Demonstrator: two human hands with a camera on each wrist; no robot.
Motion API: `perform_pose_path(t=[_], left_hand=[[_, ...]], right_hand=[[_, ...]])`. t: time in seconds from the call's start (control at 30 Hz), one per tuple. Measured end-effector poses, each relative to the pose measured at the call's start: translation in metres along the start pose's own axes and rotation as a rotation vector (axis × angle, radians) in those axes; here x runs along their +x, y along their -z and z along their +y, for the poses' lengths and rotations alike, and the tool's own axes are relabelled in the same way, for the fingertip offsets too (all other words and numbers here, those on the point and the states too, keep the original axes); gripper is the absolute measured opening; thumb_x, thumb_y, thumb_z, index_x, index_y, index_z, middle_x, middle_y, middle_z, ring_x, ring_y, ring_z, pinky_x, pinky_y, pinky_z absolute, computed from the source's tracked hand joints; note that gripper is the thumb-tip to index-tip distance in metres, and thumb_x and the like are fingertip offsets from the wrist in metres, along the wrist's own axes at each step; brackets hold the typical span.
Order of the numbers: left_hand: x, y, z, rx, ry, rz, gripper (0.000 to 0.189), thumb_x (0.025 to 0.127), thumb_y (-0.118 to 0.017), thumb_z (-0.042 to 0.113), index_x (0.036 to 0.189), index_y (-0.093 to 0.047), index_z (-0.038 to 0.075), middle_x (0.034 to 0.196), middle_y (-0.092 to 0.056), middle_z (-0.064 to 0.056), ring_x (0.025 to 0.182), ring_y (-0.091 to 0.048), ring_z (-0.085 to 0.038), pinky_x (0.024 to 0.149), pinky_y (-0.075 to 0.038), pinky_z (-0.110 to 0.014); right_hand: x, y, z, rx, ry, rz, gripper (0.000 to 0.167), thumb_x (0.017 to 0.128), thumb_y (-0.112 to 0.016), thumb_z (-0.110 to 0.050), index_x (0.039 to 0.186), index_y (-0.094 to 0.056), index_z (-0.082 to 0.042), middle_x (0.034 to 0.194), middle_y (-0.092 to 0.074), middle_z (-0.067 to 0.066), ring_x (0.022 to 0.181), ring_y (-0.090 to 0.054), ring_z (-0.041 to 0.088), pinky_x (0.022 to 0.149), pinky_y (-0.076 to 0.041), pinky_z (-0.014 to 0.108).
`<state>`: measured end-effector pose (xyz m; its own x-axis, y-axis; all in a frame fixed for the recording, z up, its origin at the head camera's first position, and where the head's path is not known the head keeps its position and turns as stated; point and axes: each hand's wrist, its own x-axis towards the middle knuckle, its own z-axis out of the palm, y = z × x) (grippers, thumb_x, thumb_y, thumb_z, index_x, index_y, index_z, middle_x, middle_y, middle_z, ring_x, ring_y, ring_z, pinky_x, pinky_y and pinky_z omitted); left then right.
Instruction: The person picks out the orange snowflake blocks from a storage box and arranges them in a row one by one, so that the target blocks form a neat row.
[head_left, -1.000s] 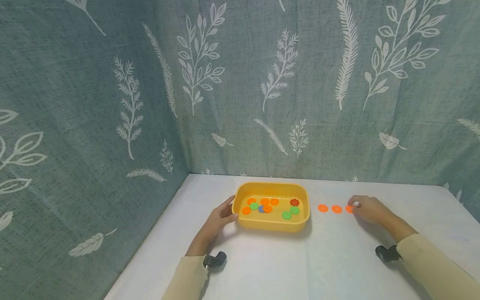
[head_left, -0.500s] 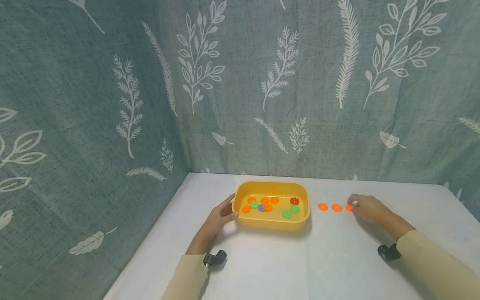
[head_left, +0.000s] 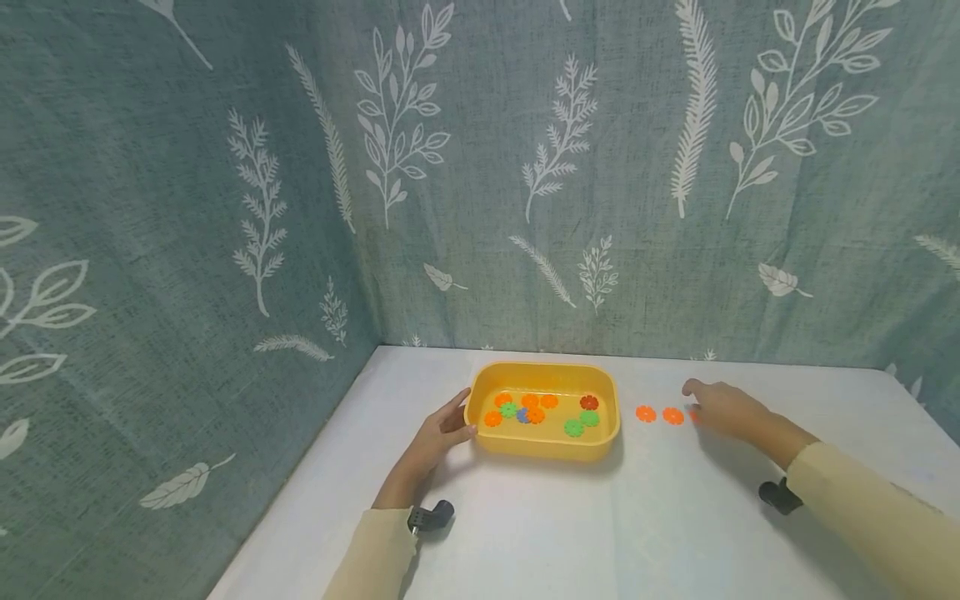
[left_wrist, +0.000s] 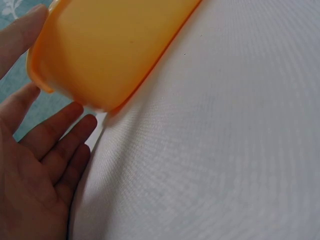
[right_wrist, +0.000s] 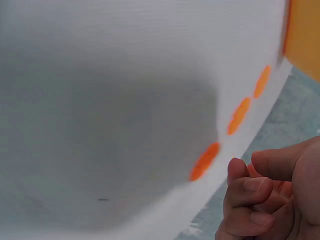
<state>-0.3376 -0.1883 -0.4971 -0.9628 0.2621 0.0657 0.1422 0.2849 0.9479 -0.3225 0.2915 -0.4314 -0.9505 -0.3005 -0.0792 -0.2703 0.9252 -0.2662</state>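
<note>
1. While your left hand (head_left: 437,437) touches the left end of the yellow tray (head_left: 542,449) in the head view, your right hand (head_left: 727,410) partly hides the rightmost of three orange discs (head_left: 672,416), lined up right of the tray on the white table (head_left: 525,533); coloured discs (head_left: 574,428) lie inside the tray.
2. In the left wrist view, your fingers are extended, meeting the tray's rim.
3. In the right wrist view, your fingers curl loosely, holding nothing visible.
</note>
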Motion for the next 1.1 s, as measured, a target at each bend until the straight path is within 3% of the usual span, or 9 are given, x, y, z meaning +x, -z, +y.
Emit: perform_pose_path(t=[0.27, 0.57, 0.73, 0.9, 1.1], left_hand=[[-0.003, 0.001, 0.003, 0.005, 0.005, 0.004, 0.072, 0.089, -0.07, 0.027, 0.152, -0.035, 0.029, 0.144, -0.049, -0.012, 0.13, -0.048, -0.03, 0.105, -0.035, -0.057], [-0.001, 0.004, 0.004, 0.007, 0.003, 0.006, 0.072, 0.089, -0.071, 0.029, 0.152, -0.036, 0.03, 0.144, -0.049, -0.012, 0.13, -0.048, -0.029, 0.105, -0.035, -0.056], [0.0, 0.004, 0.001, 0.006, 0.013, 0.005, 0.075, 0.089, -0.071, 0.031, 0.153, -0.033, 0.029, 0.146, -0.046, -0.012, 0.131, -0.046, -0.03, 0.105, -0.034, -0.057], [0.001, 0.002, -0.001, -0.01, 0.004, -0.012, 0.075, 0.09, -0.07, 0.028, 0.154, -0.031, 0.026, 0.147, -0.044, -0.014, 0.132, -0.045, -0.031, 0.106, -0.033, -0.057], [-0.002, 0.001, -0.002, -0.005, 0.006, -0.011, 0.074, 0.088, -0.071, 0.03, 0.152, -0.034, 0.029, 0.145, -0.047, -0.011, 0.131, -0.046, -0.028, 0.106, -0.033, -0.056]], right_hand=[[0.017, 0.015, -0.028, -0.024, 0.04, -0.029, 0.031, 0.095, -0.054, -0.006, 0.124, -0.053, 0.004, 0.093, -0.066, 0.011, 0.074, -0.058, 0.02, 0.072, -0.053, 0.044], [0.038, 0.034, -0.066, -0.018, 0.071, 0.001, 0.029, 0.095, -0.057, -0.009, 0.123, -0.059, 0.0, 0.103, -0.066, 0.012, 0.091, -0.063, 0.028, 0.081, -0.053, 0.049], [0.049, 0.042, -0.086, -0.038, 0.103, 0.005, 0.027, 0.094, -0.06, -0.012, 0.12, -0.063, -0.004, 0.097, -0.067, 0.008, 0.086, -0.063, 0.024, 0.077, -0.054, 0.045], [0.059, 0.042, -0.102, -0.074, 0.127, -0.001, 0.029, 0.093, -0.064, -0.014, 0.121, -0.064, -0.006, 0.094, -0.067, 0.005, 0.082, -0.062, 0.021, 0.073, -0.055, 0.041], [0.07, 0.028, -0.113, -0.057, 0.163, 0.028, 0.028, 0.092, -0.065, -0.013, 0.119, -0.066, -0.005, 0.096, -0.068, 0.006, 0.083, -0.062, 0.021, 0.075, -0.055, 0.041]])
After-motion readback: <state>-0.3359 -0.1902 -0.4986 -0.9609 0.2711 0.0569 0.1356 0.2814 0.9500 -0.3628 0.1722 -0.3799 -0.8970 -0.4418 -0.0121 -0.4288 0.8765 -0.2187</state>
